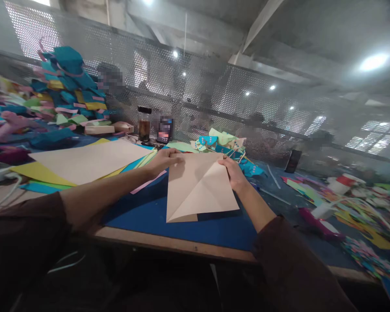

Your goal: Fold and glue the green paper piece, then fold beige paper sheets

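A pale cream sheet of paper [201, 186] with diagonal creases is between my hands, folded over on itself, with a corner of its lower layer showing at the near edge. My left hand [165, 159] pinches its far left corner, thumb on top. At the far right corner, my right hand [234, 172] grips the edge, its fingertips partly on the paper's face. Beneath lies a blue mat [143, 212] on the table. Left of my left forearm, a stack of large sheets [91, 160] in cream, yellow, green and blue is spread out.
A jar of dark drink [144, 125] and an upright phone [165, 130] stand at the back. Behind my hands are folded blue and green paper pieces [224, 143]. Purple power strips, cables and coloured paper scraps [367, 216] lie right. A tall paper pile [71, 86] rises left.
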`<state>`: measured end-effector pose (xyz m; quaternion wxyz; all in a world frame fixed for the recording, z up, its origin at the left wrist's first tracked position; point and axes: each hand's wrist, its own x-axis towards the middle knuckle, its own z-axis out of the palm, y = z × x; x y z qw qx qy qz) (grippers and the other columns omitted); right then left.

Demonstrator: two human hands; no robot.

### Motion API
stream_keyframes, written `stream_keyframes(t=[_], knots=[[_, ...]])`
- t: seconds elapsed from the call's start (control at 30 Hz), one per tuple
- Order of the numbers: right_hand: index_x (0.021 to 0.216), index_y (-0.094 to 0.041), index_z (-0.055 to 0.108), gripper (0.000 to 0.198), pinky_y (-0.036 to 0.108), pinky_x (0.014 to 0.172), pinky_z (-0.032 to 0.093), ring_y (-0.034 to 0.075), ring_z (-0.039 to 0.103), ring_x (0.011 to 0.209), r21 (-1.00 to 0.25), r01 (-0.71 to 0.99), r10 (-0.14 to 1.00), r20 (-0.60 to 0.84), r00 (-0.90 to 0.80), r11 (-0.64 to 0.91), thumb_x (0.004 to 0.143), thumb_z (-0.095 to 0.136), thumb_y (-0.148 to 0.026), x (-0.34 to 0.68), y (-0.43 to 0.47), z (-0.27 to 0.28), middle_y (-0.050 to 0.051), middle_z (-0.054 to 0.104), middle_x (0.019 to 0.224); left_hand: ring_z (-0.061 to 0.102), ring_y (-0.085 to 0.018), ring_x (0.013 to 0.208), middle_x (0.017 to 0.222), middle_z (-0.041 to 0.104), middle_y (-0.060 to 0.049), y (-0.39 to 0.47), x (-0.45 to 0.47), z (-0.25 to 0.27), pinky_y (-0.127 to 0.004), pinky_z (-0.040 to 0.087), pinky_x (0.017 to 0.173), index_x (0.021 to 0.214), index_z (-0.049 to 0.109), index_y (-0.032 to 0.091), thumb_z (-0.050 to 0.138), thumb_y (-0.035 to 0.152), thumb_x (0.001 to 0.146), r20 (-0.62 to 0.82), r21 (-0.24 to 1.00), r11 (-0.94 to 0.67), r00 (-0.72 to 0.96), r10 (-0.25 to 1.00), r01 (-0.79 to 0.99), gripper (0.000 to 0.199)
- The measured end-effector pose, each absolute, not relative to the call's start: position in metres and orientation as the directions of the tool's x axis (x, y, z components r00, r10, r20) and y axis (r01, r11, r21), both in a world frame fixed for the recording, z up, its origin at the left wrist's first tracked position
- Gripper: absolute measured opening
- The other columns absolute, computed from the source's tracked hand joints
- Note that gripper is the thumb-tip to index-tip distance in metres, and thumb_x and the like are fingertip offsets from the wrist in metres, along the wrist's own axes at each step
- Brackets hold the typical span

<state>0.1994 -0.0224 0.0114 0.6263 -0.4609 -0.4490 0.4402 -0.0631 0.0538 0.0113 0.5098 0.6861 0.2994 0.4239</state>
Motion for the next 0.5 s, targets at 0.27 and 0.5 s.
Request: stream_keyframes(t=[0.27,0.5], knots=[[0.097,-0.021,0.069,0.031,0.036,0.069,0.056,0.026,0.072,0.078,-0.969,-0.247,0.998,0.016,0.058,0.03,0.077,0.066,-0.045,0.1983,-0.027,0.0174,0.002,0.074,0.073,0.06,-0.014,0.062,0.072,0.068,-0.003,0.0564,-0.062,0.0082,-0.024,0.043,0.056,0.083,0.068,0.014,0.077,0.03,0.065,0.25,0.964,-0.262,0.444,0.861,-0.035,0.026],[0.109,-0.02,0.068,0.043,0.036,0.07,0.058,0.027,0.073,0.083,-0.986,-0.073,0.987,0.142,0.072,0.147,0.085,0.059,-0.055,0.1993,-0.0232,0.0102,0.004,0.075,0.08,0.058,-0.013,0.058,0.066,0.065,0.0,0.0517,-0.0601,0.0074,-0.024,0.041,0.055,0.078,0.065,0.015,0.079,0.029,0.065,0.199,0.98,-0.19,0.438,0.877,-0.065,0.024]])
